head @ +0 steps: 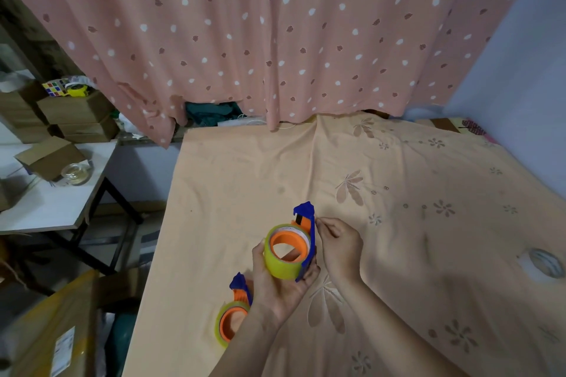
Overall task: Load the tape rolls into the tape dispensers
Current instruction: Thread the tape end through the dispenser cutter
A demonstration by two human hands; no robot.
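1. The left hand (277,280) cups a tape dispenser (307,239) from below, fingers curled round the yellow tape roll (280,263) seated on its orange hub. Both are held above the bedsheet (398,193).
2. The right hand (338,246) sits just beside the dispenser's blue frame, thumb and forefinger pinched together at its upper edge. What they pinch is too small to make out; it may be the tape end.
3. A second dispenser (240,289), with its own roll (228,323) on an orange hub, lies on the sheet near the left wrist, which partly hides it.
4. Another tape roll (548,263) rests on the sheet, well apart to the right; its outline is blurred.
5. Cardboard boxes (76,113) stand at the left, partly cut off.
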